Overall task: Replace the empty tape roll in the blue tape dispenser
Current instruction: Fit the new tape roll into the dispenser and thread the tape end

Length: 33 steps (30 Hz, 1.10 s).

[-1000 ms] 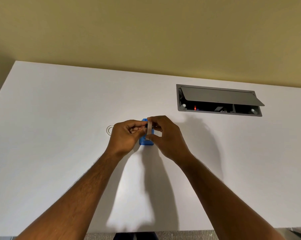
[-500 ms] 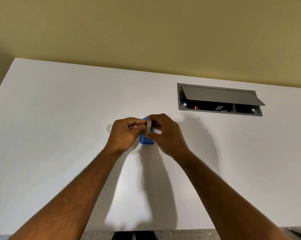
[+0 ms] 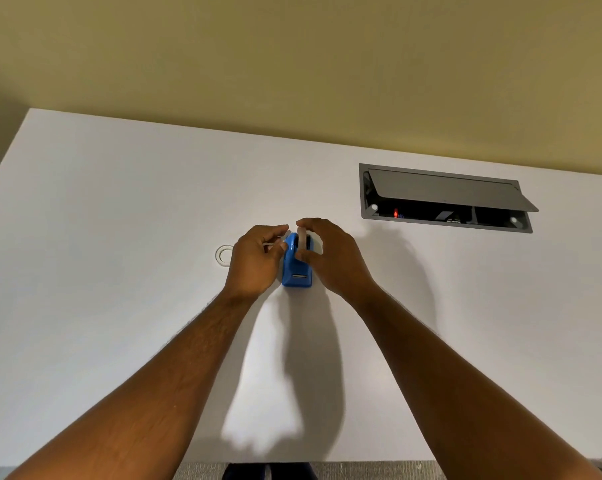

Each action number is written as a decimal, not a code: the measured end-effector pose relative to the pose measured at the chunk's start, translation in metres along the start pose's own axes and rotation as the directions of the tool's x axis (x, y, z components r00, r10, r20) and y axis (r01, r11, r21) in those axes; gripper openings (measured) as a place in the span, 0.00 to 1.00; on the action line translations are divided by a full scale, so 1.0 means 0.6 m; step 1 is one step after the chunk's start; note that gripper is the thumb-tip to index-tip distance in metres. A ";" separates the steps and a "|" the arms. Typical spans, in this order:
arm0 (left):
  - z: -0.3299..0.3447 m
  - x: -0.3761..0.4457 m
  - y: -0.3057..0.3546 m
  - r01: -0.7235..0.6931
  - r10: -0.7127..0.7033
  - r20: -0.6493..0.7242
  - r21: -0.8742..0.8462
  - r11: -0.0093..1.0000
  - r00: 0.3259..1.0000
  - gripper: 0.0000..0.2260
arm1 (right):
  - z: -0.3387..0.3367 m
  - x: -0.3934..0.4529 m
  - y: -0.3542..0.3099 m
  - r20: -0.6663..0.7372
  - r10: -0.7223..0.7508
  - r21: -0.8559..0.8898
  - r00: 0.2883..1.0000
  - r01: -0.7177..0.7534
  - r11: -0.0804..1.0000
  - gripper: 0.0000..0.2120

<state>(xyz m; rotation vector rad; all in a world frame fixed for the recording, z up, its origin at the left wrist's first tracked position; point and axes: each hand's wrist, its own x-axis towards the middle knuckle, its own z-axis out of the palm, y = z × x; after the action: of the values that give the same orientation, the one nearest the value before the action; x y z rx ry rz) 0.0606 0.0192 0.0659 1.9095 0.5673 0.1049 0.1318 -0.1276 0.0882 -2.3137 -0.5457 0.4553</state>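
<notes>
The blue tape dispenser (image 3: 295,271) stands on the white table (image 3: 119,271), its cutter end facing me. A whitish tape roll (image 3: 301,238) sits upright in its top, on a black hub. My right hand (image 3: 330,258) pinches the roll between thumb and fingers. My left hand (image 3: 254,261) is curled against the dispenser's left side, its fingertips by the roll; whether it grips anything is hidden. A thin clear ring (image 3: 223,255), the bare tape core, lies flat on the table just left of my left hand.
A grey recessed cable box (image 3: 445,199) with its flap raised is set into the table at the back right. A yellowish wall rises behind the table. The table's near edge runs along the bottom of the view.
Both hands have come down with the tape roll, which now sits in the top of the blue dispenser instead of being held above it. The hands have spread slightly apart.
</notes>
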 end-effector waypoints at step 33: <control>0.028 -0.017 0.024 0.153 -0.159 -0.022 -0.180 0.972 0.987 0.17 | 0.017 -0.005 0.030 0.039 0.076 0.271 0.996 -0.084 0.959 0.24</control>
<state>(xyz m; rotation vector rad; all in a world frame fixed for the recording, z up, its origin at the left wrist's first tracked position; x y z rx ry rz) 0.0622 -0.0040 0.0737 1.6868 0.7076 0.0861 0.1292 -0.1352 0.0688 -2.0719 -0.3769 0.5658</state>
